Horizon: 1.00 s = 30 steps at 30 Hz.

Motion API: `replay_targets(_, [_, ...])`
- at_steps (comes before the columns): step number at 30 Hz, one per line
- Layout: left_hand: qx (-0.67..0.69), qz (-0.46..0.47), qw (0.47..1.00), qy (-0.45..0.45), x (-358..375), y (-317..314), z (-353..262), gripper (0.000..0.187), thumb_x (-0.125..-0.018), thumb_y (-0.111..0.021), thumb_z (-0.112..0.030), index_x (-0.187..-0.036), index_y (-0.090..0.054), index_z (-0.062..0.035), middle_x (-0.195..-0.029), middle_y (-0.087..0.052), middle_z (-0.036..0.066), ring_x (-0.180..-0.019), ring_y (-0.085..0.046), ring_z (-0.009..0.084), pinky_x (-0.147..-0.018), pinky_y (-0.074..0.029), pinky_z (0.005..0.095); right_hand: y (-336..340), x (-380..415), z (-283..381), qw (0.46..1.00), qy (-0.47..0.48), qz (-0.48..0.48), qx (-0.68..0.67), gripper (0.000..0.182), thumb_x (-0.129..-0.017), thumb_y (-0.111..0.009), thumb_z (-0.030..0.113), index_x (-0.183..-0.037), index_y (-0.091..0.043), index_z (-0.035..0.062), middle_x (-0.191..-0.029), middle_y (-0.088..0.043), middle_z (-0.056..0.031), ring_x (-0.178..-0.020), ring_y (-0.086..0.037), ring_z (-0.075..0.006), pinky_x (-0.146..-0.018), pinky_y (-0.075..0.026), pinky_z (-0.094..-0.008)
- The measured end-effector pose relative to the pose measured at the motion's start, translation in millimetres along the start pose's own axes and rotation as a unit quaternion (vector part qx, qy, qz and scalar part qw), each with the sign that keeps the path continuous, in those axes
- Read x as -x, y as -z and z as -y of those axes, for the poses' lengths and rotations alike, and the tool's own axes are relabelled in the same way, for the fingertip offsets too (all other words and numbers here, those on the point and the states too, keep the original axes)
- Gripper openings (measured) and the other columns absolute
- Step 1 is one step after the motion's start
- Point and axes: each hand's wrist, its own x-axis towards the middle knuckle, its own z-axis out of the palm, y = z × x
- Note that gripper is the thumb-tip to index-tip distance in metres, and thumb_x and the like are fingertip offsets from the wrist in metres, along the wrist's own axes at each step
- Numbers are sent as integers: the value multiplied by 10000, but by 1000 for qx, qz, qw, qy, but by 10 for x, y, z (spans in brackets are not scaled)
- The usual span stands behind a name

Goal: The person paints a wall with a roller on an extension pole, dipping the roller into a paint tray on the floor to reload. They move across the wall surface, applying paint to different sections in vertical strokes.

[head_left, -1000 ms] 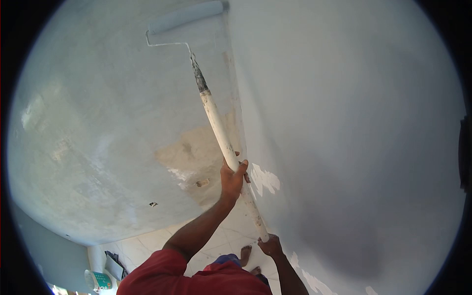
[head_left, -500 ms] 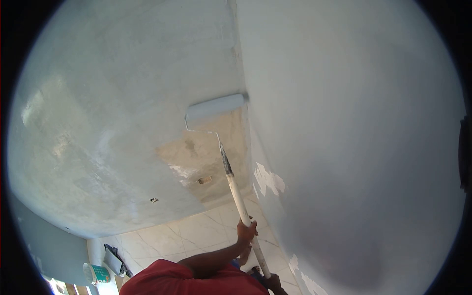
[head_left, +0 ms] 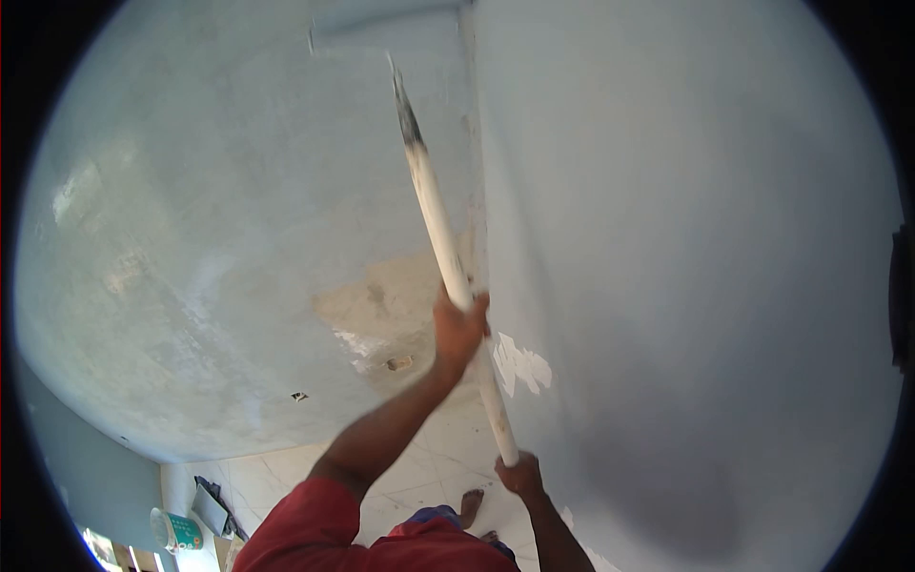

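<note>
The left hand (head_left: 459, 336) wraps its fingers round the pole (head_left: 438, 221), the right hand (head_left: 520, 475) its end. Spaced grips likely steady the roller (head_left: 386, 16).

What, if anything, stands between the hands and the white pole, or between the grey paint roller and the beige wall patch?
Nothing visible blocks either: the left hand and right hand grip the pole; between the roller and the patch, only the pole crosses the grey wall.
</note>
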Motion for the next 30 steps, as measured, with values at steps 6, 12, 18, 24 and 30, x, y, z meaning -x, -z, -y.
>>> replay_targets(6, [-2,-1,998,-60,-444,33,-635,293,-863,-602,-27,-1104,-453,51,-706,-520,62,-435,-511,129,-386,-441,273,-43,-403,461,994,85,-19,-59,217,-753,-699,186,-681,-615,-1,-646,-628,-210,-667,-654,-398,-612,-526,-453])
replay_targets(12, [-29,-10,998,62,374,249,684,328,-828,-645,-39,-1100,-484,49,-706,-578,98,-448,-563,157,-399,-462,296,-443,344,-435,1000,-12,24,14,253,-764,-675,239,-707,-634,-3,-698,-643,-236,-737,-663,-408,-635,-531,-477])
replay_targets(18, [-79,-22,968,238,1717,460,1627,305,-823,-636,-79,-1059,-486,43,-681,-577,99,-456,-582,174,-416,-494,306,-677,1666,-1383,961,-217,166,43,349,-760,-691,360,-823,-684,17,-778,-684,-216,-787,-697,-355,-687,-550,-447])
replay_targets(24, [-51,-6,951,306,2161,524,1769,320,-835,-626,-66,-1085,-455,38,-677,-562,90,-462,-585,177,-427,-498,303,-357,1846,-1173,944,-274,180,27,416,-758,-693,428,-876,-697,29,-797,-694,-203,-791,-703,-338,-701,-549,-443])
replay_targets(30, [2,7,979,203,1597,302,1275,313,-855,-619,-23,-1099,-431,31,-675,-535,73,-451,-563,169,-412,-475,297,-369,1648,-1187,975,-190,94,65,206,-730,-731,259,-782,-685,66,-743,-682,-174,-750,-697,-328,-681,-547,-433])
